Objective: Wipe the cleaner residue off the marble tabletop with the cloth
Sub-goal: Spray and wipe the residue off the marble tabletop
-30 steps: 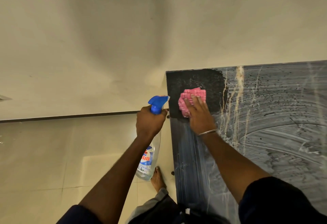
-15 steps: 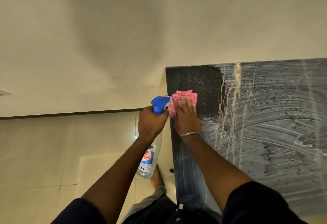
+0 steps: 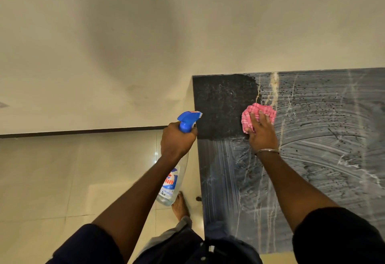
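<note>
Press your flat, unclenched right grip on the pink cloth, overlapping strokes rightward over the residue; left grip clamps the spray bottle.

1. Left arm reaches forward out of a dark sleeve, forearm bare, just off the left edge of the worktop.
2. Left hand is wrapped tight round the neck of the spray bottle, knuckles up, the bottle hanging below the fist.
3. Right arm stretches out over the worktop, a thin bangle on the wrist.
4. Right hand lies palm down, fingers straight and slightly spread, pressing on the cloth.
5. One bare foot shows below, planted on the floor.
</note>
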Motion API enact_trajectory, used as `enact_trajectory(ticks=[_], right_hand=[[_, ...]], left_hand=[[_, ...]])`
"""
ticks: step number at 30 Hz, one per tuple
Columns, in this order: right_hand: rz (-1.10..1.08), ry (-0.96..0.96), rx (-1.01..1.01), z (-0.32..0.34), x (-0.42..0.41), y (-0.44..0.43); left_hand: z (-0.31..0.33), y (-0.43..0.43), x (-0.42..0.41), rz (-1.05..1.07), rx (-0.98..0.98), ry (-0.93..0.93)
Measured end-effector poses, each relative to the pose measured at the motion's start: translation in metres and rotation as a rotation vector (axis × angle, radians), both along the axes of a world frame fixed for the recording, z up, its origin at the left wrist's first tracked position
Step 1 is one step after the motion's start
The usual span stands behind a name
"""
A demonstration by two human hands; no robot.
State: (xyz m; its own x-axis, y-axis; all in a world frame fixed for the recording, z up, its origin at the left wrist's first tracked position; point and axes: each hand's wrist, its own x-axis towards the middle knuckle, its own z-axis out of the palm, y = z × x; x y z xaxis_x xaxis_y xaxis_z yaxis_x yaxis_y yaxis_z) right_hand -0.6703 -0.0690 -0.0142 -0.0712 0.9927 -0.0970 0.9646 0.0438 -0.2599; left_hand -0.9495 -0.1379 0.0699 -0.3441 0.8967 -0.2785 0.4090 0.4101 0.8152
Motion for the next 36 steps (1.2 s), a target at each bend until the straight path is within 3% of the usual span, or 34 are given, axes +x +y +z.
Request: enact_trajectory(ticks=[4,10,15,23,28,36], right_hand=[[-0.082,-0.023,0.03,-0.001,-0.041,-0.017],[0.284,0.082,-0.003,-0.001,-0.154,-0.053],[0.437,0.073,0.001,-0.007,-0.12,-0.045],[0.006,0.086,-0.019,-0.005,0.02,-0.036],[-0.149,0.073,0.037,-0.004,0.004,-0.043],[0.274,0.178,-0.002,-0.005,-0.121,-0.084]], left_hand=[[0.0,-0.006,-0.003,0.02,0.002,-0.005],[0.003,-0.016,-0.006,0.028,0.008,0.016],[-0.001,-0.019,-0.006,0.027,0.005,0.025],[-0.007,-0.024,0.009,0.005,-0.009,0.023],[-0.006,-0.036,0.02,0.051,-0.047,0.025],[-0.009,-0.063,0.035,0.171,-0.065,0.056]])
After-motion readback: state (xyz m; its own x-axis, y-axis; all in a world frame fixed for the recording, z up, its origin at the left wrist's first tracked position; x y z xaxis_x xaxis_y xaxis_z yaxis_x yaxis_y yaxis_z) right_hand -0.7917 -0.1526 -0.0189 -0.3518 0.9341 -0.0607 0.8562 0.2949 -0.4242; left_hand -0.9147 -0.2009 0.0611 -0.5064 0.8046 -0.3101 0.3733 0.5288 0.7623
